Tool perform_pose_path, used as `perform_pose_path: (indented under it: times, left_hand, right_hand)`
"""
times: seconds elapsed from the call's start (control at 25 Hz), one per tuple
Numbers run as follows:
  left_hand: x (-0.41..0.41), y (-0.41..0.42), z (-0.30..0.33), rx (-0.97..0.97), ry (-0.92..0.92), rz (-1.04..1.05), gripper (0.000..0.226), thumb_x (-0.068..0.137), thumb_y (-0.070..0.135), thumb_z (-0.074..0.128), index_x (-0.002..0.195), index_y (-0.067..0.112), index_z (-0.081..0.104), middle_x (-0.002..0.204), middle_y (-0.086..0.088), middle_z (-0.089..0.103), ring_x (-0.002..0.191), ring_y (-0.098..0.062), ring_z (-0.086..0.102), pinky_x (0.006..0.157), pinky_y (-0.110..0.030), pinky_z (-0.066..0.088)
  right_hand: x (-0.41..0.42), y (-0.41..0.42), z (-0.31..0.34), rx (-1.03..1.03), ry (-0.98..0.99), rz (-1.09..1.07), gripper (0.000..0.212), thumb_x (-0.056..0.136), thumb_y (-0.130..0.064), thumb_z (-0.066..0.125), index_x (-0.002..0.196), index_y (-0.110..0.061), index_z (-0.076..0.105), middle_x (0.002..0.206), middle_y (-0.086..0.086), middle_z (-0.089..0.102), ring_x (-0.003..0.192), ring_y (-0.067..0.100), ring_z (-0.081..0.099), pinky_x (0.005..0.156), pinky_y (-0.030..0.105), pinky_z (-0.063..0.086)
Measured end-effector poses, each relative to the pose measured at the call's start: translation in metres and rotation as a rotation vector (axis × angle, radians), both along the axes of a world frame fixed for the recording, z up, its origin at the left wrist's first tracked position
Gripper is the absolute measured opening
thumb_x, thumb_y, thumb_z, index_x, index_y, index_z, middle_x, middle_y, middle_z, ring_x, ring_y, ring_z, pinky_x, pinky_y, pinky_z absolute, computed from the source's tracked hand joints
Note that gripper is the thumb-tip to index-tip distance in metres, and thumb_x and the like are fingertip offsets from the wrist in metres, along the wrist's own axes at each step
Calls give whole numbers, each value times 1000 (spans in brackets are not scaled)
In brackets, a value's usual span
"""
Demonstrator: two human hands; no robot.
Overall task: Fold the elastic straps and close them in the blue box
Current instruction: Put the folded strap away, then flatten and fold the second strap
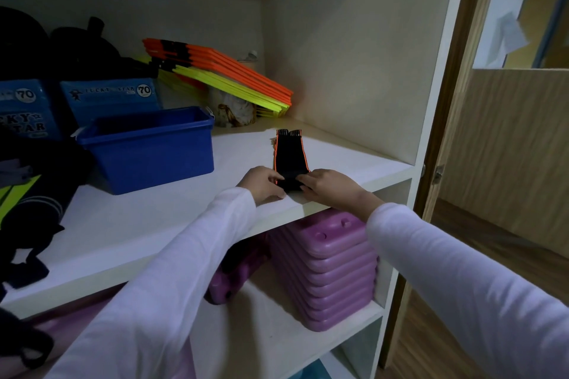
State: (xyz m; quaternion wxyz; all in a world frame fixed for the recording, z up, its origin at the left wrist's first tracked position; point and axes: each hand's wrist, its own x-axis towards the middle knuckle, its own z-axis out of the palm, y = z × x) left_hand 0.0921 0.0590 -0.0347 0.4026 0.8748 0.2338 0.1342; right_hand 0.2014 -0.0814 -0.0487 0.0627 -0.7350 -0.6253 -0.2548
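- Fingers of the left hand are pinching the near left corner of the elastic straps, curling around the folded end.
- Fingers of the right hand are gripping the near right corner of the same bundle, thumb tucking underneath, so both hands are grasping the straps together.
- Straps are lying flat on the white shelf, close to its front edge, running away from the hands towards the back; they are black with thin orange edging, and their far ends are showing striped tips.
- White sleeves are covering both forearms, reaching in from the lower edge of the view.
- Blue box is sitting open on the same shelf, well to the left of the straps and apart from them; whether anything is lying inside it cannot be told.
- Blue cartons printed with "70" are standing behind the box.
- Orange and yellow flat boards are leaning in a tilted stack at the back of the shelf, over a crumpled bag.
- Dark fabric items are spilling over the left end of the shelf.
- Purple plastic blocks are sitting stacked on the lower shelf, beneath the hands.
- Wooden door is standing at the right.
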Motion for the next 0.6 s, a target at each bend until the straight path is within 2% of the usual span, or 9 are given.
perform_pose_path:
  times: [0.04,0.08,0.12,0.16,0.24,0.36,0.44,0.48,0.6]
  left_hand:
    - [-1,-3,0,196,7,-20,40,79,3,68,118,3,62,104,-8,55,95,-21,55,80,-23,52]
    - [-2,-5,-1,335,-8,-57,32,79,7,68,110,6,63,113,-9,55,104,-23,53,88,-28,48]
    - [-2,-5,-4,360,-21,-85,22,79,8,67,100,8,62,116,-10,57,108,-25,53,91,-32,46]
    - [-3,-5,-6,321,-37,-109,15,79,9,67,90,12,58,110,-12,60,102,-25,56,86,-32,45]
    - [-1,-1,-11,219,-71,-127,17,81,9,67,81,14,50,90,-12,60,86,-22,55,76,-29,39]
    - [-1,2,-12,184,-87,-139,14,83,8,66,84,12,52,91,-14,63,86,-23,57,77,-26,38]
    - [0,1,-10,116,-107,-150,11,84,9,65,90,13,57,97,-15,66,93,-24,61,83,-25,41]
    - [0,0,-9,73,-115,-158,11,85,10,64,93,15,58,96,-11,65,93,-21,61,84,-25,42]
    - [4,-1,-8,8,-144,-120,10,90,16,59,99,21,59,92,-9,64,91,-21,62,92,-33,50]
  right_hand:
    - [2,-2,-3,49,-15,33,37,83,-22,42,89,0,72,65,10,69,55,26,68,42,23,46]
    - [4,-4,-5,106,-17,61,37,79,-23,42,85,-2,73,61,8,68,51,24,66,38,20,44]
    - [5,-6,-7,130,-7,80,37,78,-25,43,84,-3,73,63,7,69,51,22,66,38,19,44]
    - [6,-8,-8,145,-1,96,38,79,-26,43,87,-4,73,66,6,70,53,21,67,39,18,44]
    - [8,-16,-10,133,35,128,40,81,-31,45,94,-5,72,74,7,72,60,21,70,44,19,48]
    - [16,-22,-16,151,98,152,47,82,-36,48,111,-4,67,90,12,73,76,25,71,59,24,54]
    - [19,-24,-16,191,278,97,43,88,-32,50,120,-5,62,107,14,70,94,27,68,79,28,52]
    - [20,-23,-17,216,380,77,40,91,-29,50,121,-6,61,112,12,69,98,26,65,83,27,49]
    - [19,-17,-14,327,722,44,26,93,-20,56,114,-6,63,99,7,69,82,14,61,73,14,43]
